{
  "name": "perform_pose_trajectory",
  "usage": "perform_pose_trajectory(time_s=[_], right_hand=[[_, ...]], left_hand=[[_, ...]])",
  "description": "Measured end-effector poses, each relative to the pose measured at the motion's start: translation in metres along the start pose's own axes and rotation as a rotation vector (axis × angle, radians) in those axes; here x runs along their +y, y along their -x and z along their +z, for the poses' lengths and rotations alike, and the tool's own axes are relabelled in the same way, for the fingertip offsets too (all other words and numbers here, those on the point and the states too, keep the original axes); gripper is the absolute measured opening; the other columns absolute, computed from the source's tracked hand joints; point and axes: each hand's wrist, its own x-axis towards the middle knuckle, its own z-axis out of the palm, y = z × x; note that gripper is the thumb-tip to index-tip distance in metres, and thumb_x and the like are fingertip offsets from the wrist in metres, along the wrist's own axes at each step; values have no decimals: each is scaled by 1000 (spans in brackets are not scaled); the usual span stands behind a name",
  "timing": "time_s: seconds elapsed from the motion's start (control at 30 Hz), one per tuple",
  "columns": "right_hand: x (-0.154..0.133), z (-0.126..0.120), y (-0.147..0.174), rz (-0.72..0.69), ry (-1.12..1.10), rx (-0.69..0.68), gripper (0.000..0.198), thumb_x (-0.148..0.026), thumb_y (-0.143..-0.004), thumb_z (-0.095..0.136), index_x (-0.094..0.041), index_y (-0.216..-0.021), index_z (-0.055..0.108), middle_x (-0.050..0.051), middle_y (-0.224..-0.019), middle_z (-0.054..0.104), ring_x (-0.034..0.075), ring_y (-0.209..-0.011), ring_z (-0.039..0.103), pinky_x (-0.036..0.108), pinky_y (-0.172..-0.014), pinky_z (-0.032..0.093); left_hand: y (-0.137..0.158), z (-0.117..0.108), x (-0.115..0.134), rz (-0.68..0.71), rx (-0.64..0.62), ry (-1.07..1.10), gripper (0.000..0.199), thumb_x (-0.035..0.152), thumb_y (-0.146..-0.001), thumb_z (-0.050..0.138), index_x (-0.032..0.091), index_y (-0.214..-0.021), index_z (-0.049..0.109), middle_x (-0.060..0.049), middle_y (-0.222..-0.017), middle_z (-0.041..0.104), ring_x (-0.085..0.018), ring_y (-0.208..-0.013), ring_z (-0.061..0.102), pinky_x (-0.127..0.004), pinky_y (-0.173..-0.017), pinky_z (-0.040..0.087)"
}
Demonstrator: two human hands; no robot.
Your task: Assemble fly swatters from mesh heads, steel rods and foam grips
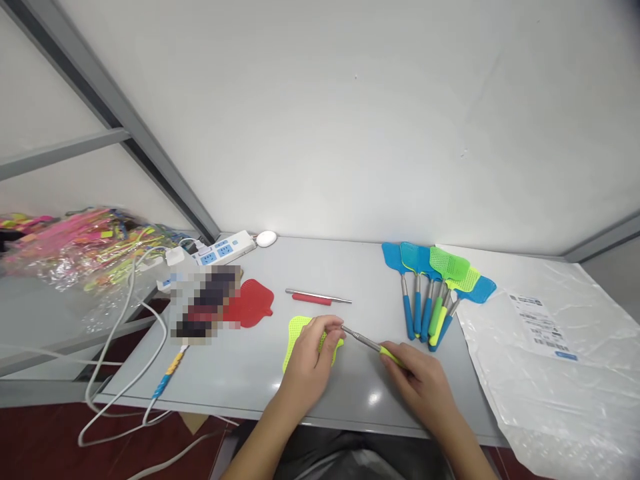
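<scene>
My left hand (310, 357) is closed on a yellow-green perforated fly swatter head (295, 333), covering much of it. My right hand (420, 380) grips the yellow-green end of a fly swatter handle (364, 340), whose metal rod points left toward my left fingertips. The rod's tip is at or very near those fingers; whether it sits in the head's socket I cannot tell. Beyond my left hand lie a red grip (311, 299) and a metal rod (320, 295), side by side. A red swatter head (255, 303) rests flat to their left.
Several fly swatters (425, 300) with blue and green heads lie fanned out at the right, beside a white plastic package (540, 360). Power strips (227, 248), white cables (131, 287) and a pixelated item (207, 307) occupy the left. Bagged colourful items (95, 247) sit farther left.
</scene>
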Motion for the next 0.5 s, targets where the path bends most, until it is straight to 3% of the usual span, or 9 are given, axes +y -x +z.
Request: perform_pose_trajectory(time_s=[0.13, 0.27, 0.37, 0.5], right_hand=[[-9, -8, -1, -46, 88, -36, 25, -32, -98, 47, -20, -103, 68, 0, -63, 60, 12, -55, 56, 24, -54, 41], [-16, -21, -3, -87, 123, -20, 26, -30, -98, 46, -18, -101, 69, 0, -63, 60, 12, -54, 56, 24, -53, 40], [-14, -29, -4, -89, 181, -45, 27, -32, -99, 46, -20, -104, 69, 3, -71, 65, 14, -61, 62, 24, -59, 44], [-8, -29, 1, -61, 275, -81, 28, -34, -99, 45, -22, -109, 68, 5, -78, 68, 16, -68, 65, 25, -65, 47]], left_hand=[[-3, 0, 7, -48, -32, 41, 23, 37, -96, 46, 22, -85, 59, -2, -78, 64, -19, -77, 61, -30, -67, 45], [-7, 4, 12, -77, -34, 129, 24, 39, -95, 47, 21, -83, 60, -1, -75, 64, -16, -70, 58, -26, -57, 39], [-9, 4, 11, -48, -46, 108, 23, 39, -95, 48, 22, -89, 62, -2, -81, 66, -16, -74, 59, -27, -62, 42], [-4, -12, -7, -2, 34, -25, 28, 37, -95, 47, 23, -117, 57, -5, -103, 64, -19, -92, 59, -32, -80, 46]])
